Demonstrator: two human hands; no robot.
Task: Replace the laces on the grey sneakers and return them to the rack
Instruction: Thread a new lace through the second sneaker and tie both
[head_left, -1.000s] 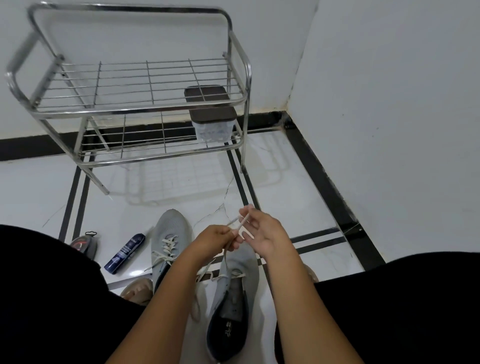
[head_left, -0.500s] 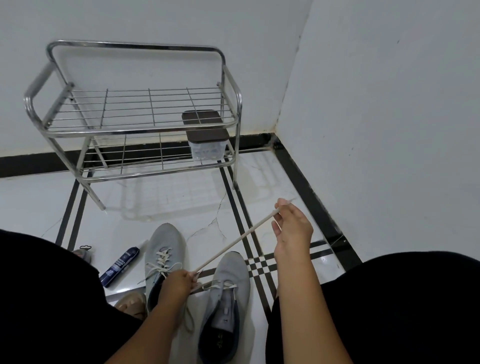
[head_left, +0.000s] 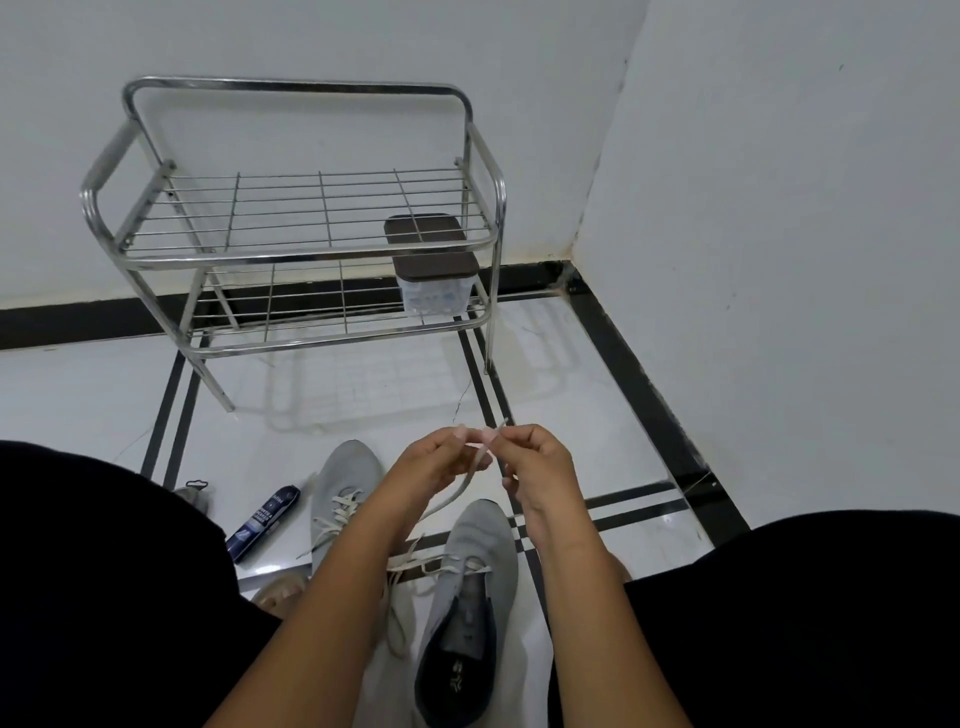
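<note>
Nearest: right grey sneaker (head_left: 470, 582) on the floor (head_left: 597, 415) between the knees, heel toward the camera, dark lining open, pale logo on the insole, not legible. Lace (head_left: 457, 491) threaded only through the lower eyelets, loose loops trailing off the left side of the shoe.

Above it: left hand (head_left: 434, 462) and right hand (head_left: 537, 467) raised close together over the toe, each pinching the lace near its free end between thumb and fingertips; remaining fingers loosely curled. Lace end poking up just past the right fingertips; slack strand dropping from the hands down to the eyelets.

Handling, judged: lace flat, soft, limp, very light; no stiffness except at the tip, so best pinched right behind the tip for feeding. Shoe upper knit, soft, light; likely to shift unless steadied at the tongue or the heel.

Just left: left grey sneaker (head_left: 345, 493), toe away, lacing crossed up the front, ends lying loose. Beside it a dark blue spray can (head_left: 262, 522) on its side, white lettering too small to read. A small dark item (head_left: 193, 493) further left, partly hidden.

Far: steel rack (head_left: 470, 119) against the wall, both tiers without shoes; clear box with a brown lid (head_left: 435, 273) on the lower tier, right end.
</note>
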